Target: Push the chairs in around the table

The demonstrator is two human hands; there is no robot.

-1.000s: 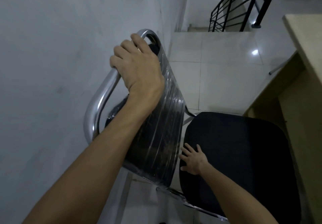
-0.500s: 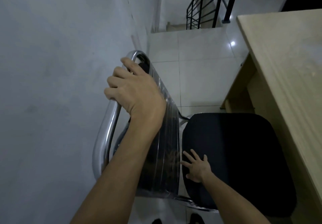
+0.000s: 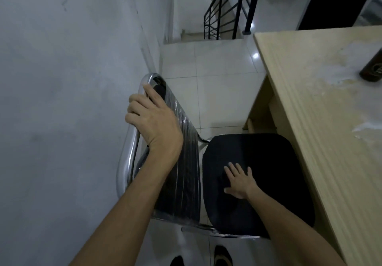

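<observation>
A chair with a chrome tube frame, a plastic-wrapped black backrest (image 3: 186, 162) and a black padded seat (image 3: 268, 162) stands between the wall and a light wooden table (image 3: 322, 121). My left hand (image 3: 153, 125) is closed over the top of the backrest frame. My right hand (image 3: 239, 181) lies flat on the seat, fingers spread, near its left side. The seat's right edge sits at or just under the table's edge.
A grey wall (image 3: 62, 100) runs close along the chair's left. White tiled floor (image 3: 217, 69) leads to a black stair railing (image 3: 227, 11) beyond. A dark bottle (image 3: 372, 67) stands on the table at the far right. My feet (image 3: 221, 257) show below the chair.
The view has swung right, showing more of the table. The seat now sits closer to the table edge. My right hand slid further onto the seat; my left grip is unchanged.
</observation>
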